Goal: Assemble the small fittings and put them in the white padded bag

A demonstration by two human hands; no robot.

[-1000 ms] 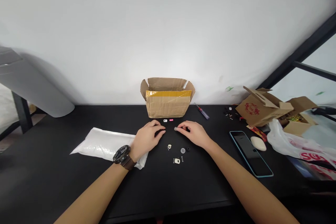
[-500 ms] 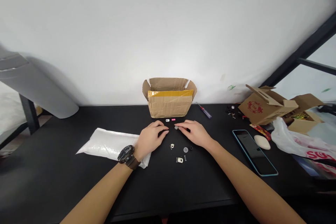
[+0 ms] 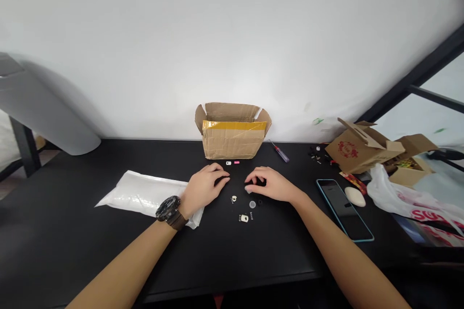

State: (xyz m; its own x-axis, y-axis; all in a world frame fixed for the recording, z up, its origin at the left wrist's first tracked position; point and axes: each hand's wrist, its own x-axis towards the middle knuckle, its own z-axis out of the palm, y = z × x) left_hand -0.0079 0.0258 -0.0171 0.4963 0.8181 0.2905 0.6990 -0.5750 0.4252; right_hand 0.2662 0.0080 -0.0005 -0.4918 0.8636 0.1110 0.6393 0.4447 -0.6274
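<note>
My right hand curls over a small grey round piece at its fingertips, with something dark beneath the fingers. My left hand rests cupped on the black table, and I cannot tell whether it holds anything. Between and below the hands lie a clear disc, a black ring, a small white part and a white tag-like piece. Nearer the carton sit a white bit and a pink bit.
An open cardboard carton stands at the back, beside a small screwdriver. A white padded envelope lies left. A phone, white oval bar, plastic bag and torn box lie right.
My right hand has moved right and toward me, carrying the grey piece. The black ring and clear disc stay in place on the table. My left hand has barely moved.
</note>
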